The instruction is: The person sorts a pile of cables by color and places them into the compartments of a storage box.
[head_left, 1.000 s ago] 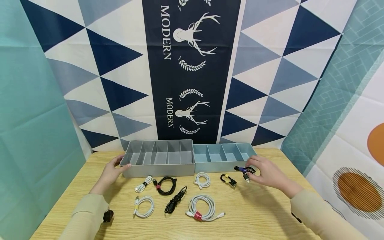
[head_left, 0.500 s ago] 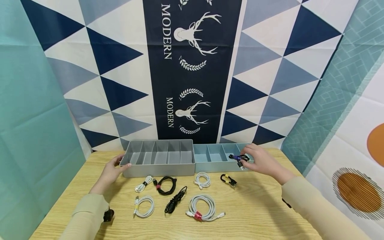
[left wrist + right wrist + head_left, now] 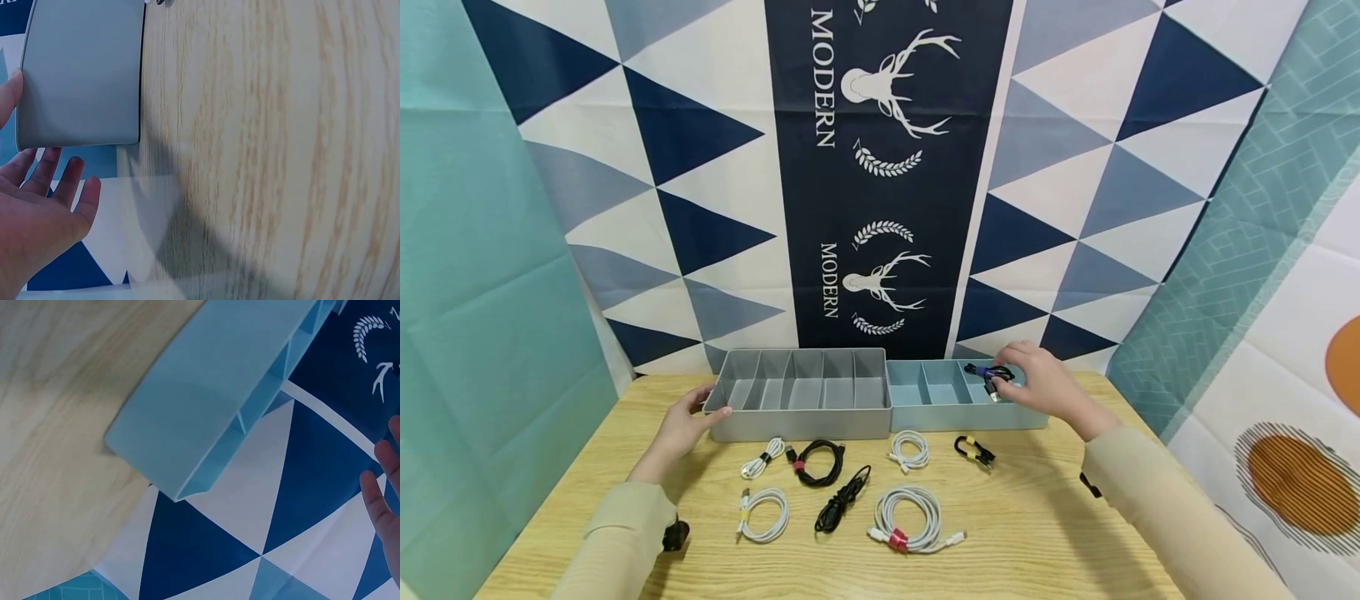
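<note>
My right hand (image 3: 1039,382) pinches a bundled black USB cable (image 3: 981,372) with a blue tie, above a right-hand compartment of the pale blue divided box (image 3: 970,417). In the right wrist view only some fingers (image 3: 375,500) show at the right edge, and the held cable is almost wholly out of view. My left hand (image 3: 679,431) holds the left front corner of the grey divided box (image 3: 801,425), thumb at its front rim and fingers at its end wall. The left wrist view shows two of those fingers standing free of the wall.
On the wooden table (image 3: 1015,533) lie several coiled cables: a large white one (image 3: 931,521) with a red tie, a short black one (image 3: 974,452) with a yellow tie, a black one (image 3: 841,500). A patterned cloth (image 3: 887,192) hangs behind the boxes.
My right hand has carried the black cable leftward and up, from beside the blue box's front to over its compartments. My left hand stays at the grey box; the view has shifted slightly.
</note>
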Demonstrator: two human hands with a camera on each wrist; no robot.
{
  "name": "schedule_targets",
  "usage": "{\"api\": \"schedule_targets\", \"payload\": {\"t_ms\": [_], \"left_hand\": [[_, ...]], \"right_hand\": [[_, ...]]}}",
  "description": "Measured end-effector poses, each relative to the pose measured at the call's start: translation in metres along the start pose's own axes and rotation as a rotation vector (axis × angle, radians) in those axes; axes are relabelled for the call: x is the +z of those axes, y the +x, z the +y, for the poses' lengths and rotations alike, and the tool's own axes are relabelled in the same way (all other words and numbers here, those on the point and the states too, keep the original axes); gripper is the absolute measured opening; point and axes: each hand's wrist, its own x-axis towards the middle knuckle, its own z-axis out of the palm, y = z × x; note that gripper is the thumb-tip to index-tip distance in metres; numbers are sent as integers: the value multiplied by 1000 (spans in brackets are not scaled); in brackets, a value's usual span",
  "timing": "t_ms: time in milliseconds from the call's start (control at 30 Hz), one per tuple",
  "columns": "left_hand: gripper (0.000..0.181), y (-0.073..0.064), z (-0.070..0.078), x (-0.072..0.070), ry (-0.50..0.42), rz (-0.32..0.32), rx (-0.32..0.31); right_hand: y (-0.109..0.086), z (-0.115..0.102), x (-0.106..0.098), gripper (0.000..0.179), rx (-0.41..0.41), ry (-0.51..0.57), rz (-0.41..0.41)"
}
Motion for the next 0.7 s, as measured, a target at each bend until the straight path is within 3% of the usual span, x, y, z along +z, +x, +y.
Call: {"api": "schedule_targets", "payload": {"t_ms": [333,700], "left_hand": [[88,0,1,1,-3,-3,-12],[88,-3,3,0,-4,-15,5]], "right_hand": [[20,-1,-1,16,105,20,-46],[42,-9,4,21,125,10,-71]]}}
